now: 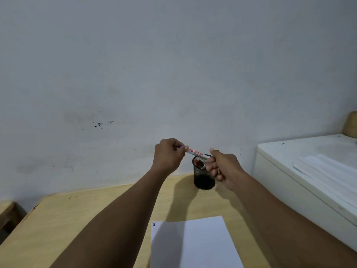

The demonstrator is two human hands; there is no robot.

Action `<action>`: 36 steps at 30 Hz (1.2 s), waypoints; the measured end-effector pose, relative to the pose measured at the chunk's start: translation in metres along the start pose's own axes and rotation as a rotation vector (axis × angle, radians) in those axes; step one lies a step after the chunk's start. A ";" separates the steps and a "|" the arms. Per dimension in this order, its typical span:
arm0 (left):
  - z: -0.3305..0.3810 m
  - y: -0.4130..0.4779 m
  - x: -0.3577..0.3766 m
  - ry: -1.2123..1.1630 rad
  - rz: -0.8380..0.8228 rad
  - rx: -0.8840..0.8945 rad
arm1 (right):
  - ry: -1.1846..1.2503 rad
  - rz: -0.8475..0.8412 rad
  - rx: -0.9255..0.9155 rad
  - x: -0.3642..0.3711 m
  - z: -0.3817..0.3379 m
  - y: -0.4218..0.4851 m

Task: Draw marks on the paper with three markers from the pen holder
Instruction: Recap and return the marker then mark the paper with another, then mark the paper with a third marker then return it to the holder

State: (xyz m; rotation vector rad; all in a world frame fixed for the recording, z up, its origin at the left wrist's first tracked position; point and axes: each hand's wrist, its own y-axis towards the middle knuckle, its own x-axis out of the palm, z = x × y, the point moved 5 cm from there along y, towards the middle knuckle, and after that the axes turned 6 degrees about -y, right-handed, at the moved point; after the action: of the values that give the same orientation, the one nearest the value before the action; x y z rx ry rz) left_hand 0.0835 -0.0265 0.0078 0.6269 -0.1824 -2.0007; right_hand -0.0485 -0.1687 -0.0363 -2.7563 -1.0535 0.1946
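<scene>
A white marker [195, 151] with red lettering is held level above the black mesh pen holder [204, 180]. My left hand [168, 154] grips its left end, where a bit of blue shows between the fingers. My right hand [224, 167] pinches its right end over the holder's rim. Another marker with a red end [199, 163] lies inside the holder. A white sheet of paper [195, 242] lies on the wooden table [87, 219] near me, with two short dark marks [154, 223] at its top left corner.
A white cabinet or appliance [301, 182] stands at the right, with a stack of white sheets [328, 171] on top. The grey wall [173, 74] rises right behind the holder. The table's left edge drops off near a wooden piece [7, 213].
</scene>
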 end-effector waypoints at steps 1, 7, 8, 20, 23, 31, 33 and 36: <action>-0.001 0.004 0.009 0.026 -0.024 0.007 | -0.012 -0.002 0.001 -0.002 0.002 0.004; -0.016 0.010 0.054 0.196 -0.273 -0.002 | -0.056 -0.020 0.014 0.000 0.019 0.021; -0.020 0.010 0.056 0.187 -0.282 -0.029 | -0.049 -0.027 0.017 0.001 0.023 0.023; -0.020 0.004 0.039 0.237 -0.102 0.055 | 0.067 -0.084 0.076 0.021 0.051 0.007; -0.001 -0.007 0.013 0.172 -0.039 0.066 | 0.137 -0.163 0.118 0.041 0.042 -0.011; 0.002 -0.060 -0.078 -0.058 0.013 -0.030 | 0.622 -0.343 0.183 0.115 0.023 -0.048; -0.010 -0.074 -0.099 -0.083 0.044 -0.068 | 0.661 -0.340 0.163 0.131 0.022 -0.056; -0.033 -0.093 -0.123 -0.292 0.095 -0.169 | 0.613 -0.350 0.066 0.149 0.021 -0.070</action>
State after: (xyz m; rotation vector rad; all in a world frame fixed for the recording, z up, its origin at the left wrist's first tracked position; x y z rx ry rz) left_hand 0.0732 0.1300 -0.0121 0.2132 -0.2110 -1.9835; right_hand 0.0129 -0.0154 -0.0497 -2.2686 -1.2680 -0.6076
